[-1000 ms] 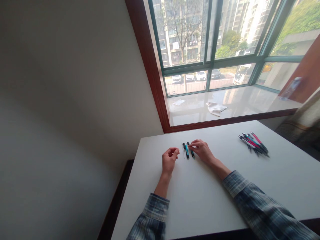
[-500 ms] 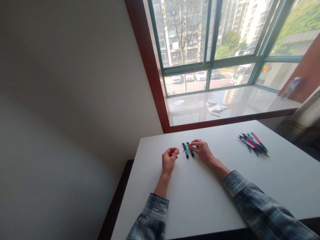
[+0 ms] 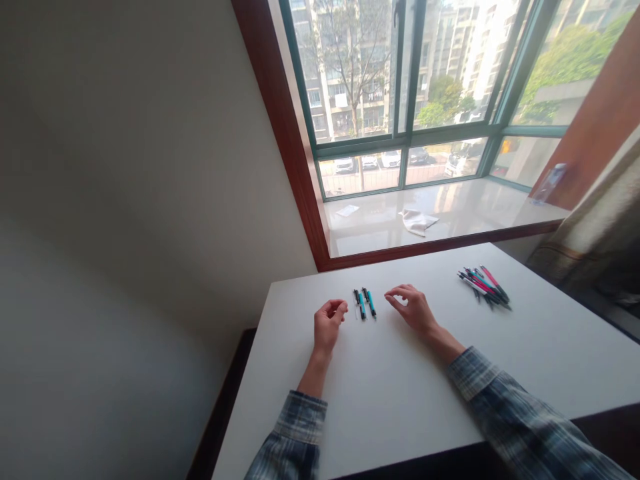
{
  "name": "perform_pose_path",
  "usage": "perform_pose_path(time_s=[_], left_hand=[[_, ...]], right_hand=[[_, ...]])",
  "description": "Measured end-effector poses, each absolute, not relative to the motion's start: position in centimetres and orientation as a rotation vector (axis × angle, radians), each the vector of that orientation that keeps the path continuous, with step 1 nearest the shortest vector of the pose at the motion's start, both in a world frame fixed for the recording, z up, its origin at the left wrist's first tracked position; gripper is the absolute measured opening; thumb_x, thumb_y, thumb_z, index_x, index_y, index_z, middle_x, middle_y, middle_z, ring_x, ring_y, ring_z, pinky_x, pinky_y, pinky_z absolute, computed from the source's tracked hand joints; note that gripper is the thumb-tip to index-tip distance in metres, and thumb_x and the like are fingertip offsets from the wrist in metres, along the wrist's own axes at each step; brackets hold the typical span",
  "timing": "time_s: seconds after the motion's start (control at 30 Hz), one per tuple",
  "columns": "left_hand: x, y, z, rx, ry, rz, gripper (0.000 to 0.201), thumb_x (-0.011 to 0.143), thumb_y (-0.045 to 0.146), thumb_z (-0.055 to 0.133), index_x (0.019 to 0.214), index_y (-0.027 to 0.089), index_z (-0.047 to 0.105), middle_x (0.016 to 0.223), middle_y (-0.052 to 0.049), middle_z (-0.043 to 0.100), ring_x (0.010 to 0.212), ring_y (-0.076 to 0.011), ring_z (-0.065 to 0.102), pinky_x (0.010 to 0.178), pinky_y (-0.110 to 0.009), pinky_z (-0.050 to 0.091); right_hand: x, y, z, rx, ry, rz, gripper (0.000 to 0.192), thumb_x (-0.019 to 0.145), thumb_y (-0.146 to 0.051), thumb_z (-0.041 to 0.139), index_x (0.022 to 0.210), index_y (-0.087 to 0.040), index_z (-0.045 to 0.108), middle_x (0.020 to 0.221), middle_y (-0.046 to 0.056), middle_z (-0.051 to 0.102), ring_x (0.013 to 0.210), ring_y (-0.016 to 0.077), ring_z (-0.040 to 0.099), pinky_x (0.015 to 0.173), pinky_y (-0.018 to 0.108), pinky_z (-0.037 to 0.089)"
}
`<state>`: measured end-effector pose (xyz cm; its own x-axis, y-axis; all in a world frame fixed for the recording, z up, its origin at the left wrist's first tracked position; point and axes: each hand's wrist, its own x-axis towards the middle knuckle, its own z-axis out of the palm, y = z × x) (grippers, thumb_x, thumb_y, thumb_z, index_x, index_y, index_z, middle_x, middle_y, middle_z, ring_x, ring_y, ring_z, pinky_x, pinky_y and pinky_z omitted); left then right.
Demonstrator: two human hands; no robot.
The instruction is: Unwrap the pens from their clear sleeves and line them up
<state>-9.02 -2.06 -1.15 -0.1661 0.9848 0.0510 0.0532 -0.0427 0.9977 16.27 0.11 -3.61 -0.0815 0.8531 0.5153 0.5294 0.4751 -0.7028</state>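
Two teal-and-black pens, the left pen (image 3: pixel 362 305) and the right pen (image 3: pixel 371 304), lie side by side on the white table (image 3: pixel 395 393), nearly parallel. A thin pale strip beside the left pen is too small to identify. Just left of them rests my left hand (image 3: pixel 328 325), its fingers curled towards the thumb, with nothing visible in them. To the right of the pair hovers my right hand (image 3: pixel 414 309), apart from the pens, thumb and fingers separated around bare air.
A loose pile of pens (image 3: pixel 484 287), pink, teal, white and black, lies towards the table's right. Behind the table, a white cloth (image 3: pixel 418 221) and a paper (image 3: pixel 347 210) lie on the windowsill (image 3: pixel 373 233). A grey wall (image 3: pixel 150 233) borders the left side.
My right hand has let go of the right pen and moved off to the right. My left hand keeps its curled pose beside the pens. The whole view has shifted slightly.
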Motion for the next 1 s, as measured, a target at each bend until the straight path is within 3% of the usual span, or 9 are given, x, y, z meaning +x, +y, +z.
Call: perform_pose_path(time_s=[0.13, 0.3, 0.4, 0.53, 0.8, 1.0], left_hand=[[-8.8, -2.4, -0.9, 1.222, 1.358, 1.352, 0.043, 0.074, 0.053, 0.079, 0.090, 0.014, 0.075, 0.075, -0.003, 0.065, 0.062, -0.0113, 0.049, 0.058, -0.023, 0.040], [-8.4, -3.3, -0.1, 1.246, 1.397, 1.353, 0.047, 0.075, 0.060, 0.077, 0.085, 0.014, 0.073, 0.059, 0.005, 0.047, 0.054, -0.0087, 0.035, 0.050, -0.021, 0.029], [-7.9, -4.2, 0.3, 1.246, 1.404, 1.316, 0.047, 0.077, 0.061, 0.075, 0.086, 0.015, 0.071, 0.055, 0.007, 0.039, 0.050, -0.0078, 0.027, 0.046, -0.021, 0.022], [-7.4, -5.5, 0.3, 1.248, 1.400, 1.276, 0.047, 0.077, 0.061, 0.074, 0.086, 0.015, 0.070, 0.053, 0.010, 0.027, 0.048, -0.0070, 0.017, 0.044, -0.021, 0.014], [-8.1, -6.2, -0.3, 1.210, 1.441, 1.412, 0.045, 0.077, 0.060, 0.074, 0.084, 0.016, 0.067, 0.052, 0.010, 0.026, 0.048, -0.0064, 0.016, 0.043, -0.020, 0.013], [-8.1, -6.3, -0.1, 1.250, 1.449, 1.424, 0.046, 0.076, 0.061, 0.074, 0.082, 0.016, 0.067, 0.051, 0.010, 0.030, 0.047, -0.0064, 0.017, 0.043, -0.020, 0.013]], right_hand=[[21.9, -1.8, -3.5, -1.254, -1.773, 0.230, 0.023, 0.098, -0.039, 0.059, 0.095, -0.026, 0.077, 0.095, 0.006, 0.077, 0.095, 0.0267, 0.066, 0.089, 0.041, 0.051], [32.3, -3.3, -3.6, -1.487, -1.683, -0.009, 0.033, 0.096, -0.049, 0.056, 0.092, -0.024, 0.077, 0.096, 0.008, 0.078, 0.096, 0.0296, 0.069, 0.091, 0.044, 0.050], [38.5, -3.6, -4.0, -1.734, -1.551, -0.075, 0.043, 0.093, -0.056, 0.054, 0.096, -0.022, 0.079, 0.099, 0.011, 0.079, 0.091, 0.0308, 0.070, 0.082, 0.041, 0.051], [44.0, -3.4, -4.3, -2.020, -1.499, 0.005, 0.048, 0.089, -0.062, 0.053, 0.095, -0.023, 0.082, 0.087, 0.010, 0.079, 0.077, 0.0292, 0.070, 0.069, 0.036, 0.047], [45.2, -2.5, -3.8, -2.158, -1.647, 0.086, 0.038, 0.084, -0.055, 0.059, 0.092, -0.026, 0.083, 0.093, 0.009, 0.081, 0.084, 0.0293, 0.072, 0.068, 0.033, 0.044], [43.6, -2.5, -3.3, -2.257, -1.638, 0.024, 0.034, 0.083, -0.051, 0.060, 0.089, -0.027, 0.083, 0.085, 0.013, 0.079, 0.078, 0.0299, 0.071, 0.064, 0.035, 0.042]])
